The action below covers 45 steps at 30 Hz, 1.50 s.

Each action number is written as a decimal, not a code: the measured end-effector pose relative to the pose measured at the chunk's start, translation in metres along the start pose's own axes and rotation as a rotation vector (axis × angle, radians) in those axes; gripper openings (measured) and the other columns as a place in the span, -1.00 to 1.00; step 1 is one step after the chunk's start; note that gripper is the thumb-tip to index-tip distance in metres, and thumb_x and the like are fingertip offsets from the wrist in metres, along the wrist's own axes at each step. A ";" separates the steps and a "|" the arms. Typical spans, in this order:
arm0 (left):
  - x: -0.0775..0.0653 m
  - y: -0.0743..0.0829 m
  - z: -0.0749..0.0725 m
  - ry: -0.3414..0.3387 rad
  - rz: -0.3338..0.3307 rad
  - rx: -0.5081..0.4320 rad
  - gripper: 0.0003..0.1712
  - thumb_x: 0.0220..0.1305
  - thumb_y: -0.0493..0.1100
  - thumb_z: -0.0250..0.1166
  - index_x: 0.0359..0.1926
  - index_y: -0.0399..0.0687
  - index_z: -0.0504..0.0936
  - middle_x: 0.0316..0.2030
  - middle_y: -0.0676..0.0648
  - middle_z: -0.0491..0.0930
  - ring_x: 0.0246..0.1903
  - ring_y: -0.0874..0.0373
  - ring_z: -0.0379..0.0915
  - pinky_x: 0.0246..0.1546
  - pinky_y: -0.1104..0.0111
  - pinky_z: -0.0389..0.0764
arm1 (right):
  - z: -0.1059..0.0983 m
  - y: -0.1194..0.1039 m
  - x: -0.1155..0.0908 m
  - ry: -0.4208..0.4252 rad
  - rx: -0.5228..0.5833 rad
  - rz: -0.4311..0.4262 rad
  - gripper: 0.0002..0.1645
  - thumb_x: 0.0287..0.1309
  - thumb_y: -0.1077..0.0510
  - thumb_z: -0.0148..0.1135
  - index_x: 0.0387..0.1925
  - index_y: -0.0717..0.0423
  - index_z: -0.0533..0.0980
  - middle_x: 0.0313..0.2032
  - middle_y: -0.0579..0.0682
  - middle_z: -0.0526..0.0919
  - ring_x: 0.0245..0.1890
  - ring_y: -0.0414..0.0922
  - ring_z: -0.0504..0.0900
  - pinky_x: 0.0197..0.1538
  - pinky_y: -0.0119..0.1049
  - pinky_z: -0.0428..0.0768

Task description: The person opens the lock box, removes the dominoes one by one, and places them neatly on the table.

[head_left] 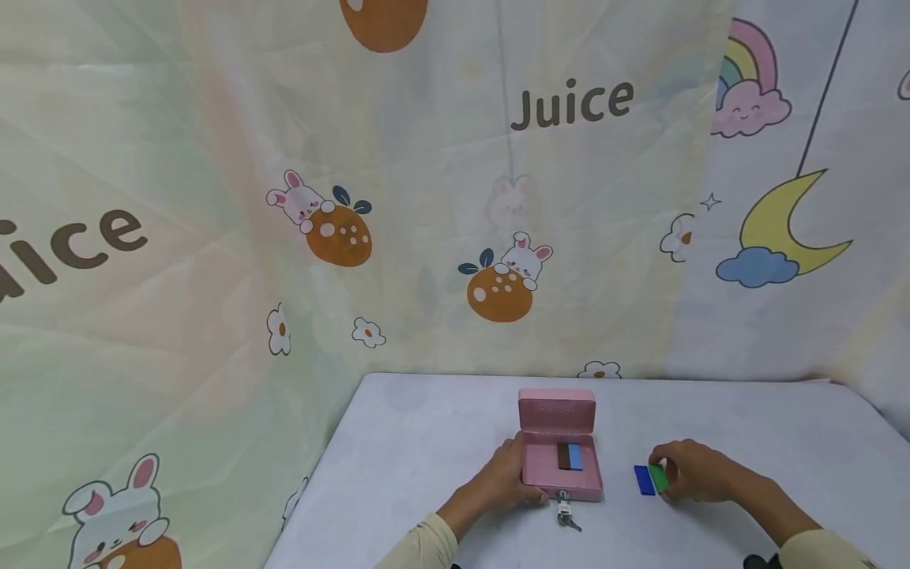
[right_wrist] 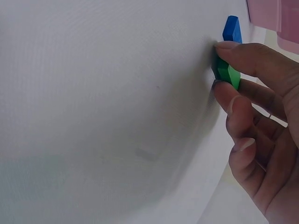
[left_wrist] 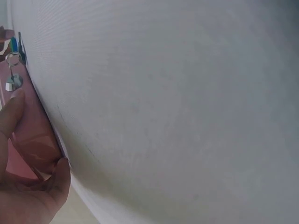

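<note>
A small pink metal box [head_left: 562,484] sits on the table with its lid [head_left: 557,411] raised. Inside it lie a brown block [head_left: 563,456] and a light blue block [head_left: 574,457] side by side. My left hand [head_left: 505,476] grips the box's left front corner; in the left wrist view the thumb lies on the front face near the lock [left_wrist: 14,82]. To the right of the box, my right hand [head_left: 693,470] pinches a green block [head_left: 659,477] between thumb and fingers. A dark blue block [head_left: 644,480] lies on the table just left of the green one.
A ring of keys [head_left: 566,518] hangs from the lock at the box's front. The white table [head_left: 426,427] ends at a back edge below a printed cloth backdrop [head_left: 441,158], with more cloth along the left.
</note>
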<state>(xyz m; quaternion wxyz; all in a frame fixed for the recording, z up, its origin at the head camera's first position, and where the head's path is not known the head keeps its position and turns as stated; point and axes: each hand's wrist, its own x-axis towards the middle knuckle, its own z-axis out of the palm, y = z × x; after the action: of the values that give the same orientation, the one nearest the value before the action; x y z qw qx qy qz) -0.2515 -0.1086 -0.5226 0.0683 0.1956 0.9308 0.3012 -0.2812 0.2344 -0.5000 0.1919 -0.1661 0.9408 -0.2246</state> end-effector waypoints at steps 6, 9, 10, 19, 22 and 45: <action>0.001 0.000 0.001 0.004 0.004 0.016 0.19 -0.07 0.06 0.62 0.50 0.18 0.09 0.18 0.10 0.46 0.12 0.28 0.36 0.27 0.23 0.47 | 0.000 0.000 -0.001 -0.002 0.001 -0.003 -0.47 -0.14 0.13 0.61 -0.06 0.10 0.61 -0.43 -0.08 0.53 -0.29 -0.10 0.46 -0.14 -0.11 0.58; 0.001 0.000 0.001 0.005 -0.006 0.025 0.18 -0.06 0.06 0.62 0.49 0.19 0.09 0.17 0.11 0.45 0.12 0.29 0.37 0.27 0.25 0.48 | -0.001 0.000 -0.001 -0.006 0.005 0.004 -0.47 -0.14 0.14 0.61 -0.06 0.09 0.61 -0.43 -0.08 0.53 -0.29 -0.10 0.46 -0.16 -0.13 0.58; 0.001 0.000 0.001 0.005 -0.011 0.026 0.18 -0.06 0.06 0.62 0.49 0.20 0.09 0.17 0.12 0.45 0.12 0.29 0.37 0.27 0.25 0.48 | -0.001 0.000 -0.001 -0.009 0.005 -0.001 -0.46 -0.13 0.13 0.61 -0.05 0.10 0.60 -0.43 -0.08 0.53 -0.29 -0.10 0.46 -0.17 -0.13 0.58; 0.001 0.000 0.002 0.000 -0.015 0.020 0.16 -0.03 0.03 0.61 0.49 0.19 0.09 0.19 0.09 0.45 0.13 0.27 0.36 0.28 0.23 0.48 | -0.007 -0.006 -0.003 0.003 0.008 0.020 -0.44 -0.15 0.15 0.62 -0.03 0.08 0.60 -0.45 -0.09 0.54 -0.32 -0.12 0.46 -0.25 -0.23 0.59; 0.001 0.000 0.002 0.002 -0.017 0.027 0.16 -0.03 0.04 0.61 0.49 0.20 0.08 0.19 0.10 0.45 0.12 0.28 0.36 0.27 0.25 0.48 | -0.010 -0.010 -0.004 0.016 0.006 -0.005 -0.46 -0.14 0.14 0.61 -0.04 0.08 0.60 -0.45 -0.10 0.54 -0.33 -0.13 0.46 -0.26 -0.26 0.58; 0.001 0.001 0.000 0.001 -0.006 -0.011 0.19 -0.08 0.05 0.62 0.49 0.26 0.08 0.19 0.14 0.44 0.13 0.28 0.35 0.29 0.22 0.46 | -0.010 -0.073 0.005 0.089 -0.043 -0.098 -0.47 -0.09 0.09 0.60 -0.02 0.02 0.62 -0.38 -0.16 0.60 -0.28 -0.12 0.52 -0.17 -0.12 0.64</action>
<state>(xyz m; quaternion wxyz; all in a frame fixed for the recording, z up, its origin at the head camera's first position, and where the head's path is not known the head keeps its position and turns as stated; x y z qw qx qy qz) -0.2520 -0.1077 -0.5220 0.0700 0.1922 0.9297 0.3062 -0.2737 0.1743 -0.4580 0.1349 -0.2059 0.9437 -0.2208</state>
